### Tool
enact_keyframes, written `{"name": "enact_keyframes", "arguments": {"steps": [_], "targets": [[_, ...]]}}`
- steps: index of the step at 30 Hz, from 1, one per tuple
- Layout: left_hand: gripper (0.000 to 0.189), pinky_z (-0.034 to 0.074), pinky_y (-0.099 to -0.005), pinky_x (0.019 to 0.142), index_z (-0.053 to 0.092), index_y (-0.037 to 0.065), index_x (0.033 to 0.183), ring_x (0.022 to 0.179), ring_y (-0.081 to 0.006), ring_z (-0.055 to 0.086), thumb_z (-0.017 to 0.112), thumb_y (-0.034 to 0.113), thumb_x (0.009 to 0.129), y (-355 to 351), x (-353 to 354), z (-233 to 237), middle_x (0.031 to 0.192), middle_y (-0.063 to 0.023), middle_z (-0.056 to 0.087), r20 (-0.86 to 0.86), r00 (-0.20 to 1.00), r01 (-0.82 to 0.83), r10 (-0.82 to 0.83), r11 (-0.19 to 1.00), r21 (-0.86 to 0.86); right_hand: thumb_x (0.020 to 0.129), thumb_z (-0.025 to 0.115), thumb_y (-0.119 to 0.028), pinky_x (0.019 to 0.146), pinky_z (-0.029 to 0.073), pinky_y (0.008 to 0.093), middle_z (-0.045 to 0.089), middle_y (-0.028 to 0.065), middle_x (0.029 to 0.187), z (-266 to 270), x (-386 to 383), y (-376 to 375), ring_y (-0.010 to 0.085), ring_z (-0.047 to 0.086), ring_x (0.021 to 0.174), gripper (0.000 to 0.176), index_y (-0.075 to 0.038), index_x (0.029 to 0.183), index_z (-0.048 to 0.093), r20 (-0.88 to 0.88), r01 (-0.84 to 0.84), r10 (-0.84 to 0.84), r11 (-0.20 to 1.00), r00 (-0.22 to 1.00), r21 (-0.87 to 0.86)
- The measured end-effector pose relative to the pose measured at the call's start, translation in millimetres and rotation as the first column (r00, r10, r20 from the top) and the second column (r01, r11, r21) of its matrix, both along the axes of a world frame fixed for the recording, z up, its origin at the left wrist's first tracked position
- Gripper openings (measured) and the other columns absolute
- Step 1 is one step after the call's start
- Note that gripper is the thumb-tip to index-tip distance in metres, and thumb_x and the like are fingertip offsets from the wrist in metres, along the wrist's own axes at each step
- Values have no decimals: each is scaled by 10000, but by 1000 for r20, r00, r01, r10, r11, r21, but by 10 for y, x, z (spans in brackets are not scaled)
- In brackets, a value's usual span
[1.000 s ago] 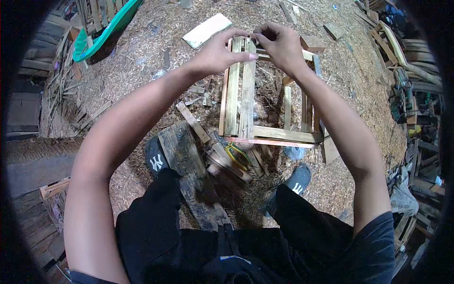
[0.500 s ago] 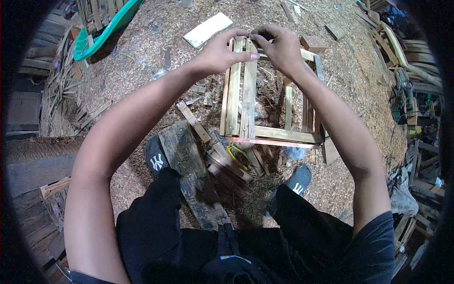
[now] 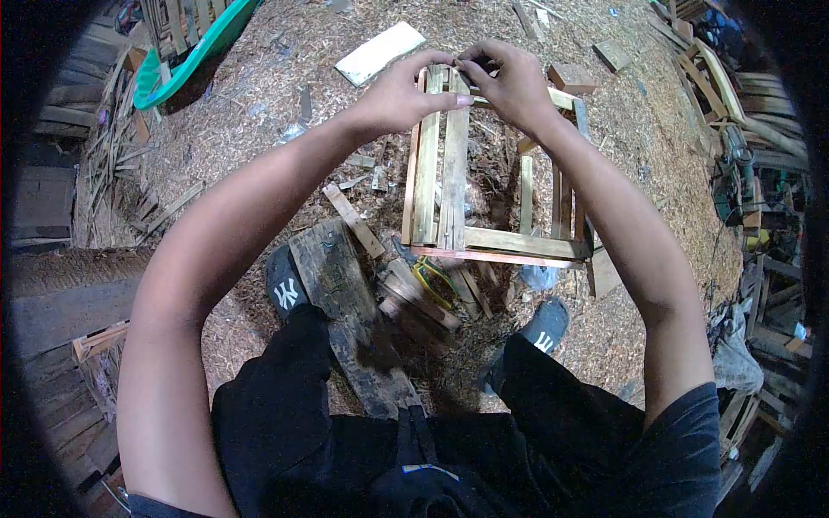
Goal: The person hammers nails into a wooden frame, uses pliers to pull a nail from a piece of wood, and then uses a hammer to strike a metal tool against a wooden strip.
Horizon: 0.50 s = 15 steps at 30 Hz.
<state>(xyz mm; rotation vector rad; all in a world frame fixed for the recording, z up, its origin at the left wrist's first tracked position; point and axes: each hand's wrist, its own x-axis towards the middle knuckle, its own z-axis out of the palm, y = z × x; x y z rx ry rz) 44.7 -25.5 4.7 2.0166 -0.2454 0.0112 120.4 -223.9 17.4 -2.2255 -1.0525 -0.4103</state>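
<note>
Nearest the lens, a dark plank [image 3: 332,276] lies on the sawdust, apart from the work. Beyond it stands the open crate frame [image 3: 518,243], with a slat [image 3: 453,164] laid from its near rail to its far rail. My left hand [image 3: 393,95] clamps the slat's far end, thumb across it. My right hand [image 3: 514,86] has its fingertips drawn together there; on wood or on a nail, I cannot tell. Risk: the slat may skew if either grip eases. Against a second ago, I note no real shift.
</note>
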Motion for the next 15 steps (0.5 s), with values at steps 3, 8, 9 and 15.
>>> {"name": "enact_keyframes", "arguments": {"steps": [3, 8, 9, 15], "targets": [[718, 524, -385, 1004, 560, 66, 1422, 1141, -228, 668, 846, 407, 859, 10, 12, -33, 1222, -146, 689, -2, 1000, -8, 8, 999, 31, 933, 745, -163, 757, 585, 365, 756, 137, 914, 42, -25, -6, 243, 750, 826, 171, -30, 1041, 747, -83, 30, -31, 999, 996, -15], [676, 525, -366, 1009, 548, 100, 1445, 1142, -197, 659, 830, 363, 890, -2, 2, 7, 1233, -105, 685, -49, 999, -11, 14, 998, 65, 942, 740, -168, 748, 587, 350, 760, 127, 898, 58, -34, -22, 199, 757, 824, 180, -16, 1039, 726, -110, 23, -22, 1000, 994, 7], [677, 525, -366, 1011, 547, 101, 1446, 1145, -196, 659, 830, 363, 890, -4, 3, 8, 1235, -106, 684, -55, 998, -7, 10, 998, 55, 942, 740, -168, 748, 587, 350, 760, 127, 898, 35, -21, -21, 199, 757, 824, 180, -16, 1039, 726, -111, 22, -21, 1000, 994, 8], [664, 522, -367, 1023, 546, 97, 1442, 1155, -197, 658, 826, 350, 895, -4, 5, 7, 1249, -114, 680, -31, 1000, 3, -1, 998, 59, 918, 730, -170, 769, 574, 415, 742, 160, 884, 66, -30, -26, 307, 746, 833, 171, -37, 1025, 734, -155, -6, 20, 996, 988, 90]]}}
